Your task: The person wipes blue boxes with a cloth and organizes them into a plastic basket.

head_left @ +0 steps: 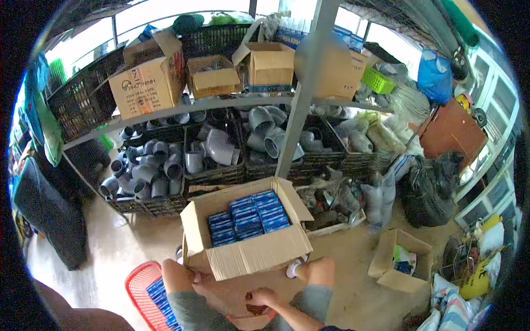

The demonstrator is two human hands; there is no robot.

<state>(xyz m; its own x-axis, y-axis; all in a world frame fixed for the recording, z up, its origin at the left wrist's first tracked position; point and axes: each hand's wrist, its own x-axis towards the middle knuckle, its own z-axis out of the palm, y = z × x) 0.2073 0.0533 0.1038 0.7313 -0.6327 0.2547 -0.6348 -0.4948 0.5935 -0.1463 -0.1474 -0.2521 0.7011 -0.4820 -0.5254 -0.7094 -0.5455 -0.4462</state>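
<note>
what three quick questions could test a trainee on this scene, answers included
1. Multiple choice: where is the red basket?
a) inside the cardboard box
b) to the right of the person
c) to the left of the person
2. True or false: the blue packs are all in the cardboard box, with none in the red basket.
3. Fill in the colour: the pipe fittings in the black crates are ____.

Key: 1 c; 2 false; 3 grey
</note>
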